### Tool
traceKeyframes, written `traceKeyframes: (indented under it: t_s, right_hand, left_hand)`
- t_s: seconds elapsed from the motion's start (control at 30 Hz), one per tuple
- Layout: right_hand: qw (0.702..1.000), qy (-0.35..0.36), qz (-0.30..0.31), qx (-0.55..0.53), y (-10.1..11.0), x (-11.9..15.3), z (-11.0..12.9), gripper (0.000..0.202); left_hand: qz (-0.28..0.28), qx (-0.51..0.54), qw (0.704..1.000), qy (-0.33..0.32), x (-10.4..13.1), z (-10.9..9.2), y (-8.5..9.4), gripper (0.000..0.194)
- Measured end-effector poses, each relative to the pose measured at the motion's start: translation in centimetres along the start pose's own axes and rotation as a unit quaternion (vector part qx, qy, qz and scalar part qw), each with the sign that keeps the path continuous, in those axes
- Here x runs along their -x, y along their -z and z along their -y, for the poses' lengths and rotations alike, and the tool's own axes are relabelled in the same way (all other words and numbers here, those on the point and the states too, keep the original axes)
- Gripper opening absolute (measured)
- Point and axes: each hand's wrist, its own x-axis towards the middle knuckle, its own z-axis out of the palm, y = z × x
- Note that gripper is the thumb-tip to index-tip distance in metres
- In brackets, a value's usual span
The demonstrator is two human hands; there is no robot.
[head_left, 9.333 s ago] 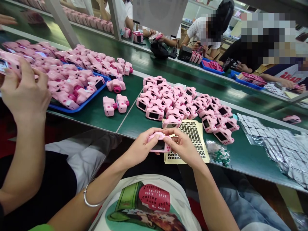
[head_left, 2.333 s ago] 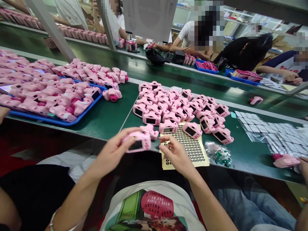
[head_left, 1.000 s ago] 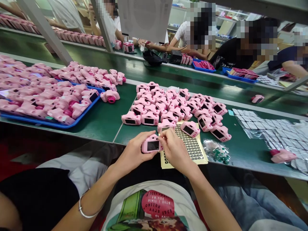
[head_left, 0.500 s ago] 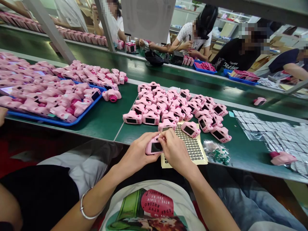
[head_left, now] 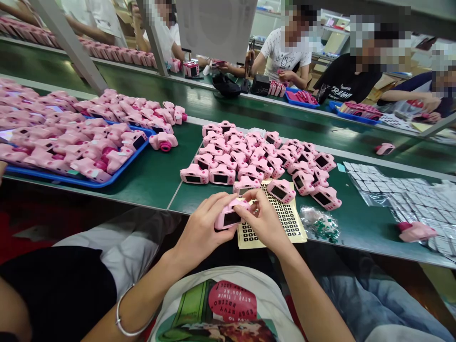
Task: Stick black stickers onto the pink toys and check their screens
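Note:
My left hand (head_left: 204,222) is closed round a pink toy camera (head_left: 221,219), its dark screen tilted up toward me. At the camera's right side my right hand (head_left: 266,221) has its thumb against the back near the screen and its fingers curled behind the top edge. Partly under that hand lies a yellowish sheet of black square stickers (head_left: 290,221). Just beyond my fingers, another pink camera (head_left: 280,190) rests on the sheet's upper part. Behind it stands a cluster of several more pink cameras (head_left: 221,175), many with screens facing me.
A blue tray (head_left: 119,176) heaped with pink cameras stands at the left. To the right are a small clear bag with green bits (head_left: 326,229), rows of white labels (head_left: 409,190) and one pink camera (head_left: 418,231). Across the green bench (head_left: 156,166), several people sit working.
My right hand has gone from a tight pinch at the camera's top to a looser hold, thumb on its back. The left hand still grips the camera.

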Motion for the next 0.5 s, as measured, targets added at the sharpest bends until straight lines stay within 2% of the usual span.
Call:
traceKeyframes:
  t_s: [0.07,0.13,0.2,0.27,0.33,0.5]
  right_hand:
    - [0.993,-0.042,0.087,-0.071,0.5,0.0,0.1,0.025]
    - [0.983,-0.07,0.12,-0.122,0.8,0.2,0.2,0.025]
    - [0.981,-0.077,0.114,-0.138,0.8,0.4,0.2,0.025]
    - [0.982,-0.075,0.107,-0.133,0.6,0.5,0.0,0.025]
    - [0.986,-0.069,0.1,-0.117,0.2,0.6,-0.3,0.025]
    - [0.993,-0.038,0.088,-0.075,-0.4,0.3,-1.2,0.025]
  left_hand:
    - [0.033,0.101,0.993,0.061,-0.2,-0.2,0.5,0.054]
    - [0.073,0.193,0.971,0.124,-0.5,-0.1,0.9,0.055]
    - [0.085,0.248,0.952,0.16,-0.8,0.1,0.9,0.046]
    - [0.063,0.265,0.946,0.176,-1.1,0.4,0.6,0.032]
    - [0.035,0.258,0.949,0.179,-1.2,0.6,0.3,0.029]
    - [0.006,0.216,0.964,0.153,-0.9,1.2,-0.4,0.028]
